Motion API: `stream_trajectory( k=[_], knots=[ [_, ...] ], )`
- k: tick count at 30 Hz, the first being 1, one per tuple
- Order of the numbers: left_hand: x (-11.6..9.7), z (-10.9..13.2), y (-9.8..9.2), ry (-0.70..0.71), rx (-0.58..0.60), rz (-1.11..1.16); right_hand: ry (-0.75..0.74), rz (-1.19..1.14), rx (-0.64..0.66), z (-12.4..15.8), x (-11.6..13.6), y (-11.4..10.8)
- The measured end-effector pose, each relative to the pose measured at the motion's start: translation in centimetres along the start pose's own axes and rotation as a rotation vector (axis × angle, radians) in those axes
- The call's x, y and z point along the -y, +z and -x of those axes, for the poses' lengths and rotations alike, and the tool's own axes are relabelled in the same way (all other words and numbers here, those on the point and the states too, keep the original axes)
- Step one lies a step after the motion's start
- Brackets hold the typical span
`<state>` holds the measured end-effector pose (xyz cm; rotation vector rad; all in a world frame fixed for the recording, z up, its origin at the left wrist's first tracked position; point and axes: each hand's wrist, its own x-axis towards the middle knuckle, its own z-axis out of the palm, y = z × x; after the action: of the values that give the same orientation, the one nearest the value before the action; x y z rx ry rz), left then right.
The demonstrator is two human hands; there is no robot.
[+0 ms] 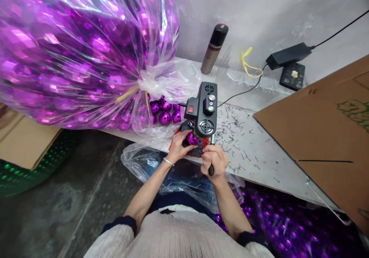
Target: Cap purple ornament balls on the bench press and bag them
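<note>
A small black press machine [203, 110] with a red switch stands at the near edge of a white worktable [253, 150]. Under its head sits one shiny purple ball [192, 138]; my left hand [181, 146] is closed around it and holds it in place. My right hand [213, 160] is wrapped in a fist round the machine's black lever handle [211, 169], just right of the ball. A silver bangle is on my left wrist.
A huge clear bag of purple balls [80, 50] lies on the left, with loose balls [165, 116] beside the machine. A spray can [213, 48], power adapter [288, 55] and cardboard sheet [323, 135] stand behind and right. Wire scraps litter the table. More balls fill a bag below [282, 227].
</note>
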<state>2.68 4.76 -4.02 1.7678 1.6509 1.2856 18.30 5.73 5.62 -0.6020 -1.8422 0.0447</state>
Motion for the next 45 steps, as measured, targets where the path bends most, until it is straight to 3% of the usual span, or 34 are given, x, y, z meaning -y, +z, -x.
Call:
stream_trajectory(
  k=[5,14,20,24,28,33,38,41,43,45],
  knots=[
    [-0.1,-0.1,0.0,-0.057,0.016,0.011,0.015,-0.022,-0.097,1.4,-0.5,1.2],
    [0.0,-0.1,0.1,0.004,-0.028,0.032,0.03,-0.006,-0.124,2.7,-1.0,2.0],
    [0.1,-0.2,0.1,-0.012,-0.009,0.011,-0.007,-0.018,-0.189,2.2,-1.1,2.6],
    [0.3,-0.4,0.2,-0.013,-0.005,0.032,-0.084,-0.004,-0.165,1.8,-1.2,2.7],
    [0.2,-0.7,0.2,-0.029,-0.008,0.041,0.048,-0.051,-0.137,-0.3,0.0,1.1],
    [-0.4,2.0,-0.5,0.053,-0.011,-0.024,0.187,-0.052,-0.002,-3.7,1.9,-1.2],
    [-1.3,5.5,-2.8,0.227,0.068,-0.149,0.132,-0.031,-0.013,-2.9,1.8,-0.9],
    [-1.1,3.4,-4.7,0.137,-0.108,-0.224,0.113,-0.031,-0.02,-2.1,1.5,-0.5],
    [-0.3,0.3,-5.8,0.002,-0.291,-0.295,0.117,-0.034,-0.016,-1.9,1.5,-0.5],
    [0.8,-3.0,-6.5,-0.164,-0.38,-0.36,0.121,-0.032,-0.007,-2.0,1.5,-0.6]
  ],
)
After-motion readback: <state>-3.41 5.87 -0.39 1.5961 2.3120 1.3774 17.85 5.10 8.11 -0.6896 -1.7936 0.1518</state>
